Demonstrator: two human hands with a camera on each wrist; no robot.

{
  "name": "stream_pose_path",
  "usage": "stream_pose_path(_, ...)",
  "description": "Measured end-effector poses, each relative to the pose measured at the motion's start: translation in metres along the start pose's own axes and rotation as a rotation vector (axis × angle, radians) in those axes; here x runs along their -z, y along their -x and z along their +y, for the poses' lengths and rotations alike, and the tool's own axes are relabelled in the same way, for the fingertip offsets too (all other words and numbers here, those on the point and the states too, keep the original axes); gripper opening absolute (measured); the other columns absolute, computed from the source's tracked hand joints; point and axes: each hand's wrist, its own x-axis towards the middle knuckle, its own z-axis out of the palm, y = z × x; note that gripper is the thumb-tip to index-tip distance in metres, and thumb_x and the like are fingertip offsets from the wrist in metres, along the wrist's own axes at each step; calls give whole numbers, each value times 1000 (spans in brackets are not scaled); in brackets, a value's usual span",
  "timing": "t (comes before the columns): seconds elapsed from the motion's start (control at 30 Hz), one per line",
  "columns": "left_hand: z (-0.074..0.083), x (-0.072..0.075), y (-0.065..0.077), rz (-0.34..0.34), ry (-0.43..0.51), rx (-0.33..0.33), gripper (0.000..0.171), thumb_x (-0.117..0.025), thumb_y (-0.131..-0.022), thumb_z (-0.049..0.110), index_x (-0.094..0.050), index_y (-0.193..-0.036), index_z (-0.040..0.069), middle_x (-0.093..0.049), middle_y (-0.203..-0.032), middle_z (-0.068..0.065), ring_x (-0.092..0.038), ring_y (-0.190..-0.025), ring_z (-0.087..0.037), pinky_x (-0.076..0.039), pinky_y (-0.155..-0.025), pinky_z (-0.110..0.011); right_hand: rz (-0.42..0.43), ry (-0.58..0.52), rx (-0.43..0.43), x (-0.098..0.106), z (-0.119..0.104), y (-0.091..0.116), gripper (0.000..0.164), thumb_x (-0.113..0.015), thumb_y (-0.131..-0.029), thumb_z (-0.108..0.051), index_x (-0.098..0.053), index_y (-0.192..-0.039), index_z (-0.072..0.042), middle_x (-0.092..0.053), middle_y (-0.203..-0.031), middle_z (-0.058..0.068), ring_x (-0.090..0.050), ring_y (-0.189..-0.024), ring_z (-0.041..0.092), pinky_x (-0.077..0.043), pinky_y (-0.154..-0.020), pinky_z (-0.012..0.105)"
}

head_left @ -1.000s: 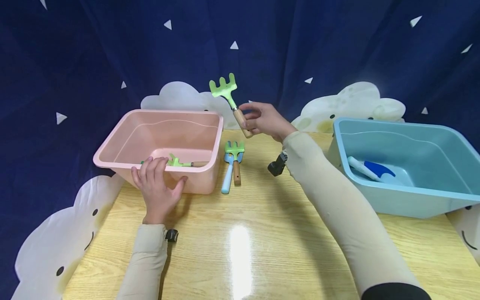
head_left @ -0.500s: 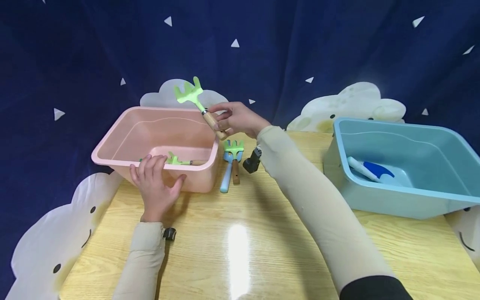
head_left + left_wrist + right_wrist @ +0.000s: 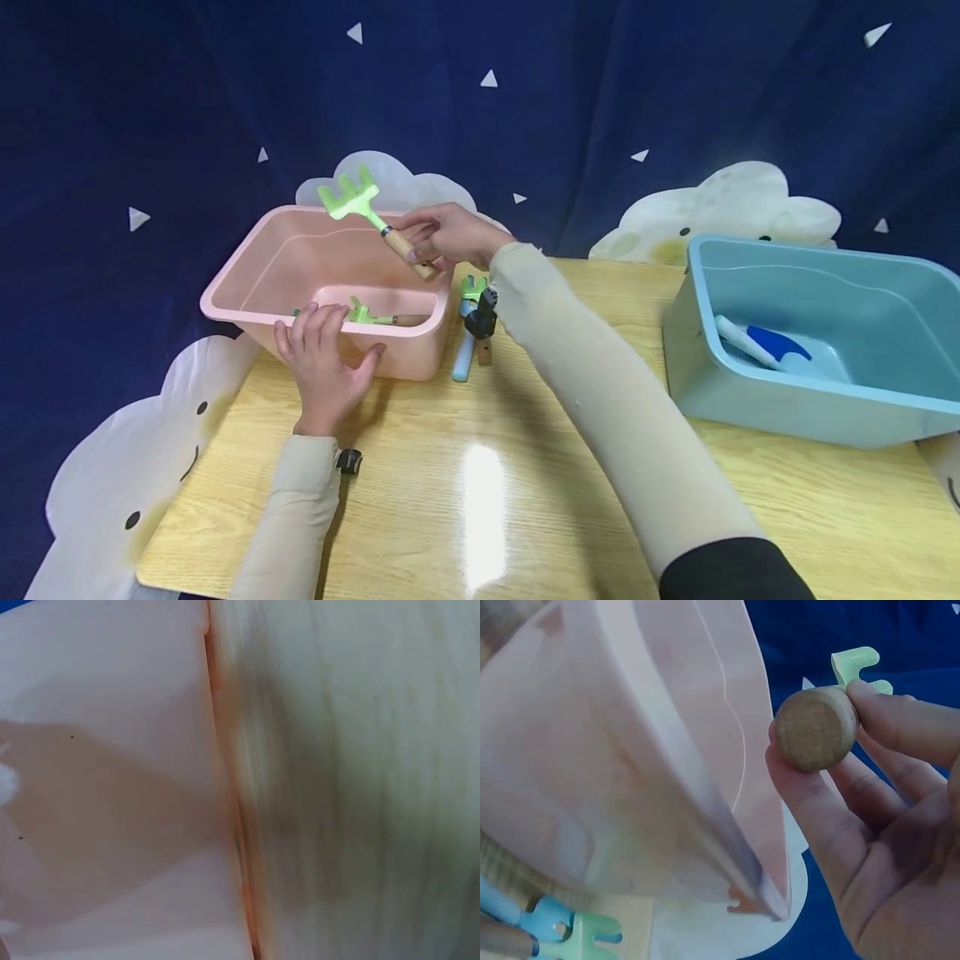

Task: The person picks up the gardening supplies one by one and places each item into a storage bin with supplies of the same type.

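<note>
My right hand pinches the wooden handle of a small hand rake between thumb and fingers. Its light green tines point up and left, over the right part of the pink bin. My left hand grips the bin's near rim, fingers bent over the edge and thumb against the outer wall. Inside the bin lies another green rake with a wooden handle, partly hidden by the near wall. The left wrist view shows just the pale bin wall and tabletop.
Beside the pink bin, a green rake lies across a blue tool, partly covered by the right wrist's black camera. At right stands a blue bin with a white-handled blue tool inside. A dark blue curtain hangs behind.
My right hand has carried the rake leftward, from above the table to over the pink bin. The left hand keeps its place on the rim.
</note>
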Motion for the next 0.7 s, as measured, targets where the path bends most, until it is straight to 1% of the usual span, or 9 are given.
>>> stream_pose_path(0.1, 1, -1, -1, 10, -2, -2, 64, -72, -73, 44, -60, -123, 5, -60, -123, -13, -45, -129, -34, -10, -117, -63, 14, 20, 3, -3, -3, -2, 53, -67, -87, 3, -59, -137, -15, -62, -116, 10, -62, -95, 18, -58, -69, 28)
stream_pose_path(0.27, 2, -3, 0, 1, -9, -5, 64, -71, -75, 46, -59, -122, 4, -60, -123, -14, -45, -129, -34, -10, -117, -63, 33, -19, -21, -5, -4, -4, 54, -66, -87, 5, -59, -137, -15, -61, -122, 13, -62, -100, 20, -58, -71, 30)
stream_pose_path(0.33, 2, -4, 1, 4, -7, -9, 64, -71, -75, 45, -59, -122, 4, -60, -123, -14, -45, -128, -34, -11, -117, -63, 48, -23, -20, -6, -4, -5, 54, -65, -88, 5, -58, -137, -15, -61, -127, 13, -61, -106, 21, -58, -76, 31)
stream_pose_path(0.4, 3, -4, 1, 7, -8, -12, 64, -71, -75, 45, -59, -122, 4, -60, -123, -14, -45, -128, -34, -11, -117, -63, 93, 3, 13, -8, -4, -6, 54, -63, -89, 5, -56, -138, -14, -59, -135, 12, -61, -113, 22, -57, -83, 31)
stream_pose_path(0.53, 3, -4, 1, 8, -16, -15, 64, -71, -75, 45, -59, -122, 3, -60, -122, -15, -45, -129, -35, -11, -117, -63, 239, 90, 111, -11, -4, -7, 49, -62, -89, 3, -56, -136, -10, -54, -145, 10, -55, -127, 25, -50, -100, 33)
stream_pose_path(0.6, 3, -4, 1, 2, -23, -17, 64, -71, -75, 44, -58, -123, 3, -59, -123, -15, -44, -129, -35, -11, -117, -63, 306, 149, 142, -11, -3, -7, 46, -62, -88, 1, -58, -133, -9, -55, -143, 11, -52, -129, 27, -48, -103, 34)
stream_pose_path(0.7, 2, -2, -1, -6, -37, -20, 65, -71, -75, 43, -58, -124, 3, -59, -124, -15, -44, -129, -35, -11, -117, -64, 362, 233, 151, -8, 2, -5, 42, -62, -88, -2, -60, -129, -9, -60, -139, 10, -52, -131, 26, -46, -105, 36)
